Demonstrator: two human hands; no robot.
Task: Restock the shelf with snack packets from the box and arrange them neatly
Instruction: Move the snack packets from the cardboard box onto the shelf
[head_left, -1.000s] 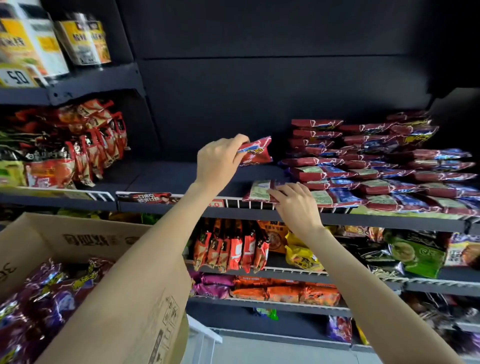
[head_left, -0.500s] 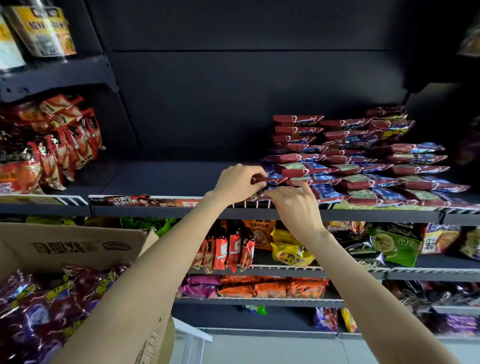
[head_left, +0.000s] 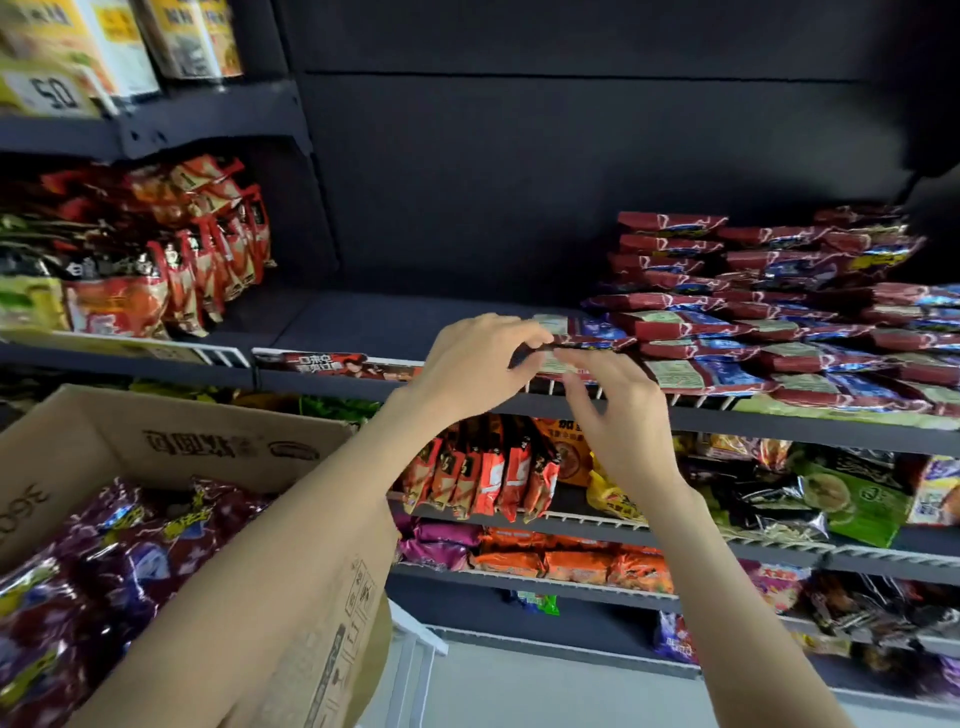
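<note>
A red-and-blue snack packet (head_left: 592, 339) lies flat at the front of the dark shelf (head_left: 363, 322), at the left end of the stacked red-and-blue packets (head_left: 753, 312). My left hand (head_left: 478, 364) pinches that packet's near edge with its fingertips. My right hand (head_left: 618, 410) is just to the right and a little lower, its fingers loosely bent, with the fingertips touching the same packet's front edge; it is blurred. The open cardboard box (head_left: 208, 447) at lower left holds several purple-red packets (head_left: 104, 571), partly hidden by my left forearm.
Left of the packet the shelf surface is bare up to a row of upright red-orange packets (head_left: 171, 280). A wire rail (head_left: 696, 400) runs along the shelf front. Lower shelves hold orange packets (head_left: 483, 478) and green bags (head_left: 857, 499). A higher shelf (head_left: 156, 124) juts out at upper left.
My left hand brought the packet down from the air onto the shelf beside the stacks. My right hand has lifted off the packets and drawn back slightly.
</note>
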